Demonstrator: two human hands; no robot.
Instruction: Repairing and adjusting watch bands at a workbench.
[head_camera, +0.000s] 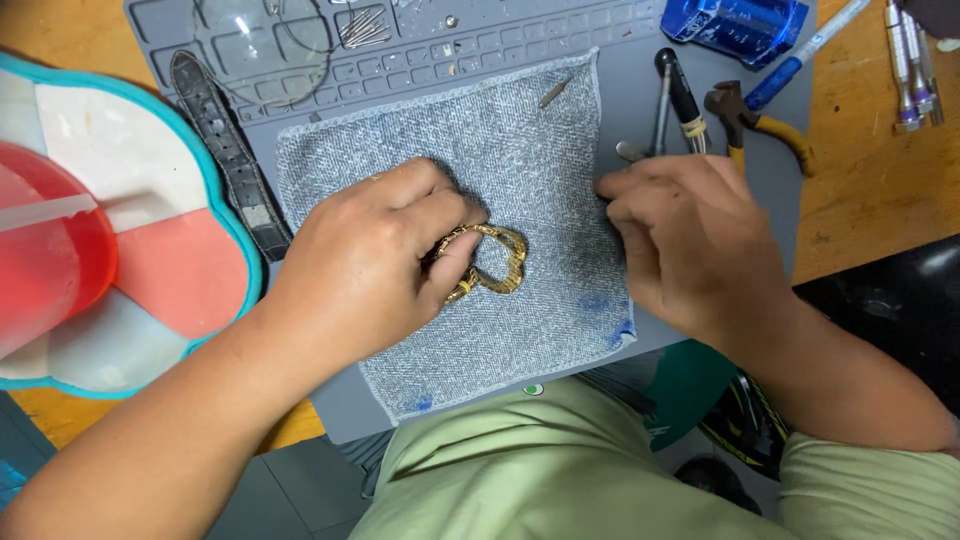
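1. Your left hand grips a gold metal watch bracelet, pinned against the middle of the grey cloth.
2. Your right hand is curled at the cloth's right edge, fingers bent inward; whether it holds anything cannot be told.
3. A black leather strap lies just left of the cloth.
4. Yellow-handled pliers and a blue pen lie right of the cloth, beyond your right hand.
5. The cloth rests on a grey work mat.
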